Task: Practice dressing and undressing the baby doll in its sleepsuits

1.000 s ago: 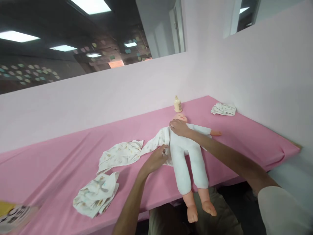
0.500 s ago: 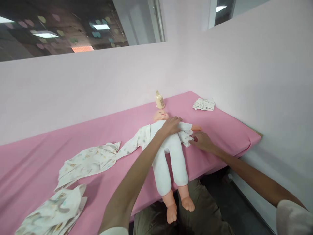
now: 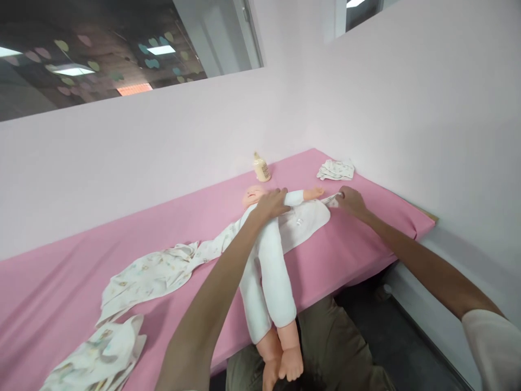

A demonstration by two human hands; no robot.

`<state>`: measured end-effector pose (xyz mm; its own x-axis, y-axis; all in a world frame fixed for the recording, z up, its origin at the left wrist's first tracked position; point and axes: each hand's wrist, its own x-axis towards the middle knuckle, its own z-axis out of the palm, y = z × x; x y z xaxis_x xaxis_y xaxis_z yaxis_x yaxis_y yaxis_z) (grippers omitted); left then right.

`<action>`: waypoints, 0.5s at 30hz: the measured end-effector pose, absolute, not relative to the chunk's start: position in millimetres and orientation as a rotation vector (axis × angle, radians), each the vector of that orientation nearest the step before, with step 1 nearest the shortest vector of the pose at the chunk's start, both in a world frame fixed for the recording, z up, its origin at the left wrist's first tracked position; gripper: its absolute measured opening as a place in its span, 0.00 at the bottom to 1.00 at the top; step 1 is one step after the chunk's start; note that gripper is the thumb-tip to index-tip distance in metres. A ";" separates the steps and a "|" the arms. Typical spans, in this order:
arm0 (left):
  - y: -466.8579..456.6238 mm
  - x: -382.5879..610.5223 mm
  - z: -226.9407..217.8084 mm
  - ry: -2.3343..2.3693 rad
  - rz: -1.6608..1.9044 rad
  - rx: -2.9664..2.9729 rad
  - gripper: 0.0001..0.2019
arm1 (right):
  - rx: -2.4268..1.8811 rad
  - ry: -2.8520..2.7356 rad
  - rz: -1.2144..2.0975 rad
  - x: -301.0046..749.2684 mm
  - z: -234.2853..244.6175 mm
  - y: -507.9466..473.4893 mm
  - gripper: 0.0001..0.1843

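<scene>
A baby doll (image 3: 272,266) with a white cloth body lies on the pink-covered table, rolled toward its side, its feet over the front edge. My left hand (image 3: 272,205) is closed over the doll's upper chest and shoulder. My right hand (image 3: 352,200) pinches the edge of a printed baby shirt (image 3: 305,221), which is spread out from beneath the doll on the right. One sleeve of the shirt reaches out to the left, near the doll's shoulder. The doll's outstretched arm (image 3: 313,193) lies above the spread cloth.
A yellowish pump bottle (image 3: 261,168) stands behind the doll's head. Folded printed cloth (image 3: 336,170) lies at the back right. More printed baby clothes (image 3: 150,279) and a folded piece (image 3: 100,353) lie on the left. Walls border the pink table cover (image 3: 122,233) behind and on the right.
My right hand has moved up and right, pulling the shirt out flat from under the doll. The doll has rolled to the left under my left hand, its legs now close together.
</scene>
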<state>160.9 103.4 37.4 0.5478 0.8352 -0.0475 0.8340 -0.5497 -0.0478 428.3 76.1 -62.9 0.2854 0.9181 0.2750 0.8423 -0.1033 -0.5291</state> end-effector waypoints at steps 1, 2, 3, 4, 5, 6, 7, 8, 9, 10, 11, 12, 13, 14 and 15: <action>100.2 158.3 41.6 -1.492 0.070 -2.764 0.17 | -1.968 -1.527 0.148 434.0 -60.2 81.7 0.06; 97.4 156.6 44.4 -1.504 0.043 -2.776 0.16 | -1.984 -1.491 0.130 438.3 -57.8 86.9 0.06; 95.2 155.5 45.6 -1.518 0.020 -2.784 0.15 | -2.007 -1.470 0.111 441.0 -55.9 91.6 0.05; 94.0 155.0 45.3 -1.529 -0.007 -2.791 0.14 | -2.045 -1.477 0.103 441.9 -54.9 95.6 0.06; 93.6 154.8 43.4 -1.535 -0.038 -2.803 0.14 | -2.091 -1.507 0.107 441.1 -54.7 98.8 0.07; 94.3 154.8 40.3 -1.539 -0.074 -2.818 0.14 | -2.139 -1.554 0.121 438.6 -55.3 101.3 0.09; 95.8 155.0 36.3 -1.545 -0.116 -2.835 0.14 | -2.179 -1.608 0.138 434.6 -56.6 103.0 0.10; 97.9 155.2 31.8 -1.549 -0.161 -2.852 0.15 | -2.205 -1.661 0.152 429.5 -58.2 104.3 0.10; 100.4 155.4 27.1 -1.547 -0.199 -2.867 0.16 | -2.212 -1.708 0.157 423.2 -59.8 105.4 0.10; 102.9 155.7 22.6 -1.546 -0.229 -2.876 0.17 | -2.199 -1.746 0.150 415.9 -61.3 106.7 0.10; 105.1 156.1 18.5 -1.543 -0.244 -2.881 0.17 | -2.170 -1.780 0.133 407.9 -62.5 108.5 0.10; 106.7 156.9 15.0 -1.539 -0.247 -2.883 0.17 | -2.134 -1.819 0.119 399.0 -63.2 110.9 0.12; 107.6 158.0 12.1 -1.530 -0.240 -2.882 0.17 | -2.089 -1.861 0.111 389.6 -63.4 114.2 0.13; 107.5 159.5 9.9 -1.520 -0.228 -2.882 0.18 | -2.037 -1.901 0.106 379.8 -63.3 118.3 0.15; 106.6 161.3 8.3 -1.511 -0.215 -2.884 0.19 | -1.986 -1.937 0.104 369.8 -63.0 123.1 0.16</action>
